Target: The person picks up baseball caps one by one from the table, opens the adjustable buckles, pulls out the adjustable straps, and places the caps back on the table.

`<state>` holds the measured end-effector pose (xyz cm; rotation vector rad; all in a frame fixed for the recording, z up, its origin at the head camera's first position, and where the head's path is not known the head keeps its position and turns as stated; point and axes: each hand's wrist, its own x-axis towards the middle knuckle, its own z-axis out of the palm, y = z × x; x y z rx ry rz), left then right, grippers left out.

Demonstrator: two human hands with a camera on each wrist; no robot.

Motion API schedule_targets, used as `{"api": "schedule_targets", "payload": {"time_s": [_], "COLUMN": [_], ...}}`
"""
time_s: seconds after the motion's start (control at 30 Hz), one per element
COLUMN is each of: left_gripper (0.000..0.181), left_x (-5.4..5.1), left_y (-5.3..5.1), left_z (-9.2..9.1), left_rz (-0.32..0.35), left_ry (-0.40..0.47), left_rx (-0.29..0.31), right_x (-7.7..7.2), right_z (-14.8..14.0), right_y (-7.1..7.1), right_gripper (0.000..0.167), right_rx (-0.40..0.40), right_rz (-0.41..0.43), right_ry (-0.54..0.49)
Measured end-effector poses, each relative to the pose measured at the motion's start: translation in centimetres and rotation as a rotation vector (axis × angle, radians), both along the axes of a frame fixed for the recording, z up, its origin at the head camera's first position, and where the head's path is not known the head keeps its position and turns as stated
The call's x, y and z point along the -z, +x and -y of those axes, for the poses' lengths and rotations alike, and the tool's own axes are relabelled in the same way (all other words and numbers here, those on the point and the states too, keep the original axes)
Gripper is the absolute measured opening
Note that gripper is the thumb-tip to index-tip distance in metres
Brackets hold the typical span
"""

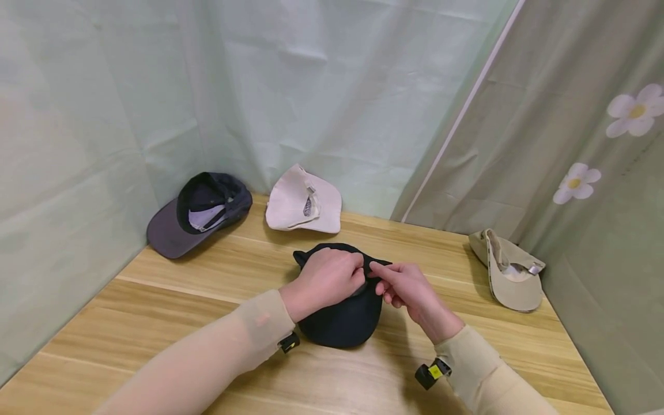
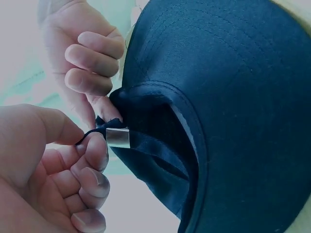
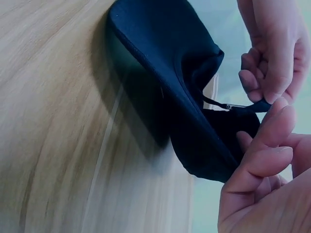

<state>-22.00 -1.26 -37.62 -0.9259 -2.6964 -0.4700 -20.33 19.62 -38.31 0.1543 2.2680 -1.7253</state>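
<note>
A dark navy baseball cap sits on the table with its brim toward me and its opening up. My left hand pinches the end of the cap's back strap between thumb and forefinger, right beside a silver metal buckle. Across from it, my right hand holds the strap close to the buckle with thumb and forefinger, its other fingers loosely curled. In the right wrist view the fingertips of both hands nearly meet at the strap. The left hand covers part of the cap in the head view.
A dark grey cap lies at the back left, beside a white cap against the curtain. A beige cap lies at the right. Curtains enclose the wooden table at the back and sides.
</note>
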Motion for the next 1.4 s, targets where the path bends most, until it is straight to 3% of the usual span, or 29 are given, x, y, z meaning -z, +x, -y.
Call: {"api": "schedule_targets", "payload": {"time_s": [0.2, 0.73, 1.07, 1.4], "left_gripper": [0.024, 0.032, 0.030, 0.030], "left_x": [-0.3, -0.8, -0.3, -0.4], "left_y": [0.0, -0.1, -0.2, -0.1], "left_z": [0.3, 1.1, 1.4, 1.6], "left_rz": [-0.025, 0.026, -0.036, -0.038], "left_ry": [0.006, 0.012, 0.008, 0.012], "left_rx": [-0.007, -0.034, -0.003, -0.005], "right_x": [0.1, 0.1, 0.4, 0.3], "right_z": [0.2, 0.2, -0.1, -0.1], "right_y": [-0.2, -0.2, 0.0, 0.2], "right_gripper": [0.034, 0.033, 0.031, 0.031], "right_rx": [0.026, 0.063, 0.059, 0.058], "right_rz": [-0.025, -0.050, -0.049, -0.051], "right_ry": [-0.014, -0.009, -0.023, -0.010]}}
